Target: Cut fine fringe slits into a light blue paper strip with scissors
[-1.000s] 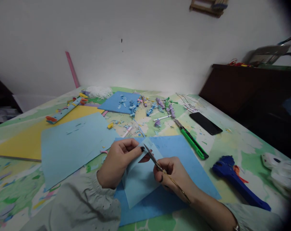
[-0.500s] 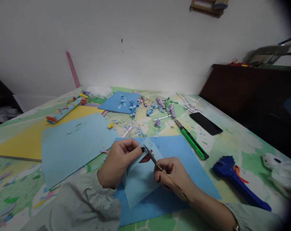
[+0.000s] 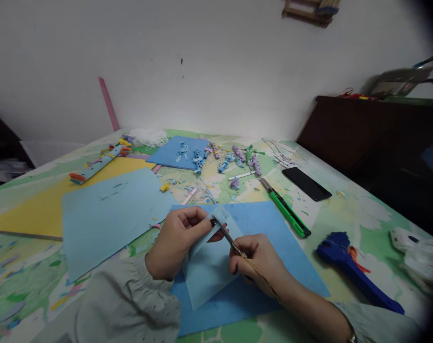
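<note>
Head view: 1 pair of gold-handled metal scissors [image 3: 231, 242], 1 folded pale-blue paper sheet [image 3: 211, 281] above 1 larger mid-blue rectangular sheet [image 3: 291, 267], 1 green-handled box cutter [image 3: 288, 214], 1 flat black phone [image 3: 306, 184]. Left hand [image 3: 179, 240]: bent inward, thumb and fingers pinching the folded paper. Right hand [image 3: 261, 262]: fingers curled round the scissor handles, blades angled up-left at the paper's top edge by the left thumb. Vs 0.5 s ago: blades closer together, hands nearly unmoved.
</note>
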### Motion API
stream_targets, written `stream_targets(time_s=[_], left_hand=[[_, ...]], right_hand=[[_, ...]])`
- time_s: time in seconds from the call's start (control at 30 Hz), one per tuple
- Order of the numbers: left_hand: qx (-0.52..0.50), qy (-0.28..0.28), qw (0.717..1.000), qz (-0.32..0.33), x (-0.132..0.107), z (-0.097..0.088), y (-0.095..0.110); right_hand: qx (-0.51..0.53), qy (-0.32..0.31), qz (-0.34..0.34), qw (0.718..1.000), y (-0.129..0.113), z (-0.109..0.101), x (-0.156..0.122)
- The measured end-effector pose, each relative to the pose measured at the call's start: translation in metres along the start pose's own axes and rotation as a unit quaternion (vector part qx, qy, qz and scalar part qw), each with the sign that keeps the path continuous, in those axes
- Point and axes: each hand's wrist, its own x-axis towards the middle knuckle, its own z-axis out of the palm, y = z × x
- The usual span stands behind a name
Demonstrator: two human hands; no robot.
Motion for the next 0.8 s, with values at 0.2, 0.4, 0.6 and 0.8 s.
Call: stream_targets(time_s=[0.2,0.4,0.6,0.8], left_hand=[[-0.006,0.003,1.000,-0.005,0.0001,0.0004,0.0004],[-0.006,0.007,1.000,-0.007,-0.0003,0.0010,0.0005],[-0.009,-0.013,1.000,-0.017,0.0020,-0.0028,-0.0027],[0.007,0.034,0.999,0.004,-0.0009,-0.0006,0.0002]], right_hand=[[-0.017,0.002,0.001,1.000,-0.0006,0.0007,-0.0003],[-0.007,0.002,-0.004,1.000,0.0008,0.0001,0.0001],[0.023,0.000,0.004,1.000,0.0028,-0.0001,-0.0005],[0.035,-0.024,-0.017,0.999,0.0043,-0.0021,-0.0019]])
